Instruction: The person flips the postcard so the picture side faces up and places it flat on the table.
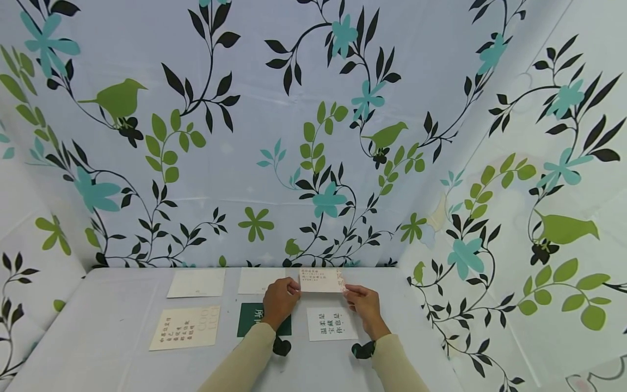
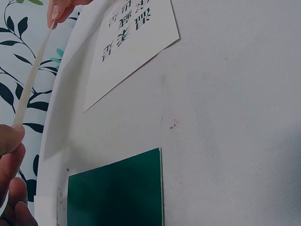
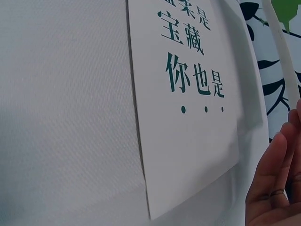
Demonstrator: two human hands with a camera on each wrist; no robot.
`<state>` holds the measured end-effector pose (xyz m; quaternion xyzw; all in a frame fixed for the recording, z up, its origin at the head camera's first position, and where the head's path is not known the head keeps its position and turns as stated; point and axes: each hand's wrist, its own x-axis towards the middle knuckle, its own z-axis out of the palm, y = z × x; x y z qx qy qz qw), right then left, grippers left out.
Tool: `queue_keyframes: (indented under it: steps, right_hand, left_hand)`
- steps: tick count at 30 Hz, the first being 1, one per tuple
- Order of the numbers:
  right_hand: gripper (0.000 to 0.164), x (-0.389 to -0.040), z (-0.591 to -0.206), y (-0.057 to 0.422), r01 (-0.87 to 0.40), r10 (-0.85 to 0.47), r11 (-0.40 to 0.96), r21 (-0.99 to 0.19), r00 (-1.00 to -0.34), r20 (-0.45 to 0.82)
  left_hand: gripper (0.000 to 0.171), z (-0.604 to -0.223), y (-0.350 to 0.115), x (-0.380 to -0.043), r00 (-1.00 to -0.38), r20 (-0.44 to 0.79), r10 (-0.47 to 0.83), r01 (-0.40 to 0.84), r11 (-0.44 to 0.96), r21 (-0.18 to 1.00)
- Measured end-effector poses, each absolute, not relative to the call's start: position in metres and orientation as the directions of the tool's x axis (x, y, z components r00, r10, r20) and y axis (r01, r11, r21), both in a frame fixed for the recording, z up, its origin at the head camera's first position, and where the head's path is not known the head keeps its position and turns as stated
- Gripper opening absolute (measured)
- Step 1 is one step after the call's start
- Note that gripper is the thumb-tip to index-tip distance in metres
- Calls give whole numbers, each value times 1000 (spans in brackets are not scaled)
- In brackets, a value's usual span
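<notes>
A cream card (image 1: 320,280) printed with small lines of writing is held up at the back of the table between both hands. My left hand (image 1: 281,300) pinches its left edge, thumb on the near side in the left wrist view, where the card (image 2: 33,77) appears edge-on. At the opposite side my right hand (image 1: 364,309) pinches the right edge; the right wrist view catches these fingers (image 3: 270,174) beside the card's thin edge (image 3: 282,47). Below lies a white card (image 3: 188,141) with green characters. A dark green card (image 2: 117,193) lies partly hidden under my left forearm.
To the left, a cream card with brown writing (image 1: 185,328) lies on the white-covered table (image 1: 108,326). Behind it are two pale cards, one at the left (image 1: 196,283) and another (image 1: 254,280) beside my left hand. Patterned cloth (image 1: 274,136) hangs along the table's back edge.
</notes>
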<state>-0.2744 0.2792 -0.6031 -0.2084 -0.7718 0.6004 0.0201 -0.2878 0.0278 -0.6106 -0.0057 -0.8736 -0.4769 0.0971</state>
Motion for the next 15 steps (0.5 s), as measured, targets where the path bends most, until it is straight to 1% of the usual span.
queue_keyframes:
  steps: [9, 15]
  right_hand:
    - [26, -271, -604, 280, 310, 354, 191, -931, -907, -229]
    - [24, -269, -606, 280, 305, 361, 212, -929, -908, -215]
  left_hand:
    - [9, -612, 30, -286, -980, 181, -79, 106, 564, 819]
    - [9, -612, 31, -285, -985, 153, -76, 83, 567, 819]
